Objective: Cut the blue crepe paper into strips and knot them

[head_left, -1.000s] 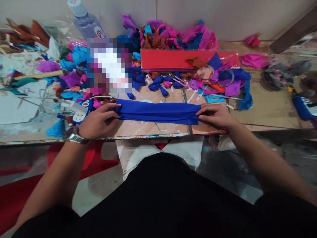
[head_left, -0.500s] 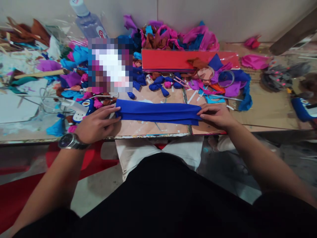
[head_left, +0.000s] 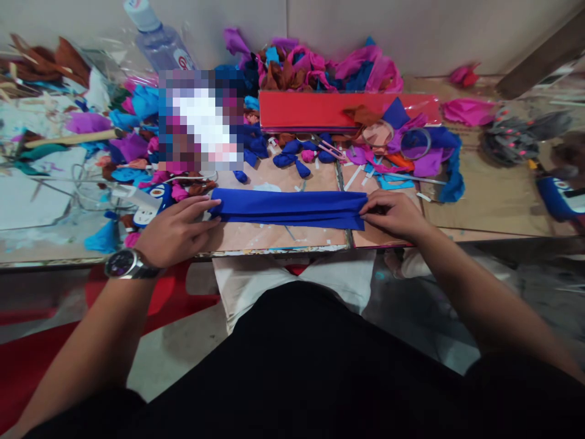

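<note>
A long strip of blue crepe paper [head_left: 287,205] lies stretched crosswise in front of me, with crease lines running along its length in the lower half. At its left end, the fingers and thumb of my left hand [head_left: 176,230] close on the paper's edge; a watch is on that wrist. My right hand [head_left: 393,213] pinches the opposite end between thumb and fingers. Just beyond the strip are small twisted blue paper pieces [head_left: 286,160] and a pair of scissors with pink handles [head_left: 325,146].
A flat red paper pack [head_left: 311,111] lies behind, before a heap of crumpled coloured paper [head_left: 315,68]. Clear tape rolls [head_left: 415,144] sit at right. A glue gun [head_left: 148,204] and its cable lie near my left hand. A bottle [head_left: 162,46] stands at back left.
The upper layer of the blue crepe paper now reaches lower, and the creases lie nearer its front edge. My right hand has shifted slightly left; both hands keep their hold.
</note>
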`<state>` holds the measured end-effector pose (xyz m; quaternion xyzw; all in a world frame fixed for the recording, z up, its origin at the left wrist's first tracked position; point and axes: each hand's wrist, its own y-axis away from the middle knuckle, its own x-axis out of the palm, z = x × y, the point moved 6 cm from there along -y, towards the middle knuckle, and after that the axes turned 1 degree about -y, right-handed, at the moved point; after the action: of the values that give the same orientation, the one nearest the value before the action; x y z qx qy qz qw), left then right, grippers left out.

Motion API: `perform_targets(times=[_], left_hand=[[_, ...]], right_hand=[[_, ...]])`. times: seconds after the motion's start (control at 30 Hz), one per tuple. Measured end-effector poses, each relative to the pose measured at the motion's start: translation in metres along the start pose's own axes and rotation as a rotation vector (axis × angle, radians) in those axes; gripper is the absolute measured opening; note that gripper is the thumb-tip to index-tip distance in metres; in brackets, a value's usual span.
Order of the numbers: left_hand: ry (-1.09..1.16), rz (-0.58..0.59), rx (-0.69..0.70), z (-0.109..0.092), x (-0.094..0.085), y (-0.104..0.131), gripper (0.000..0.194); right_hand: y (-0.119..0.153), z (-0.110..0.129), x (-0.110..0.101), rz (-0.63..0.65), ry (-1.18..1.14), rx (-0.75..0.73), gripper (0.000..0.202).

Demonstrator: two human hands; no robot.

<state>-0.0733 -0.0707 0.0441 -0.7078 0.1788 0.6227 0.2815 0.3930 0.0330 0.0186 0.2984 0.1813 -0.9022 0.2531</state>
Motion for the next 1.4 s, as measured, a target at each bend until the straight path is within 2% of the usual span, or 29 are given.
perform_targets(times=[0.27,0.63,0.7,0.8,0.9,1.0,1.07,1.17,1.23,1.3,1.4], left_hand=[[-0.026,-0.068,0.055,-0.003,-0.003,0.002,0.03],[0.011,-0.061,-0.013,-0.002,-0.001,-0.001,0.026],[0.008,-0.071,-0.043,-0.001,-0.002,-0.003,0.022],[-0.023,-0.092,-0.083,-0.001,-0.006,-0.009,0.025],[-0.04,-0.127,-0.078,-0.011,-0.015,-0.027,0.034],[0.006,-0.163,-0.042,-0.037,-0.024,-0.056,0.04],[0.053,-0.22,-0.001,-0.064,-0.03,-0.076,0.039],[0.15,-0.294,0.077,-0.105,-0.036,-0.102,0.032],[0.063,-0.331,0.102,-0.121,-0.037,-0.115,0.035],[-0.053,-0.359,0.052,-0.121,-0.036,-0.129,0.045],[-0.04,-0.352,-0.149,-0.092,-0.033,-0.15,0.074]], right_hand=[[0.001,-0.004,-0.001,0.02,-0.019,0.039,0.007],[0.002,0.001,-0.004,-0.053,-0.165,0.118,0.014],[-0.002,0.005,-0.007,-0.093,-0.162,0.106,0.017],[-0.011,0.02,-0.013,-0.141,-0.087,0.003,0.019],[-0.021,0.048,-0.017,-0.23,0.019,-0.15,0.014],[-0.035,0.076,-0.01,-0.279,0.029,-0.25,0.013],[-0.051,0.085,0.0,-0.269,-0.057,-0.212,0.016],[-0.08,0.081,0.01,-0.341,-0.297,-0.021,0.026],[-0.097,0.076,0.012,-0.414,-0.52,0.058,0.03],[-0.111,0.073,0.018,-0.388,-0.711,0.133,0.031],[-0.125,0.071,0.029,-0.218,-0.826,0.213,0.042]])
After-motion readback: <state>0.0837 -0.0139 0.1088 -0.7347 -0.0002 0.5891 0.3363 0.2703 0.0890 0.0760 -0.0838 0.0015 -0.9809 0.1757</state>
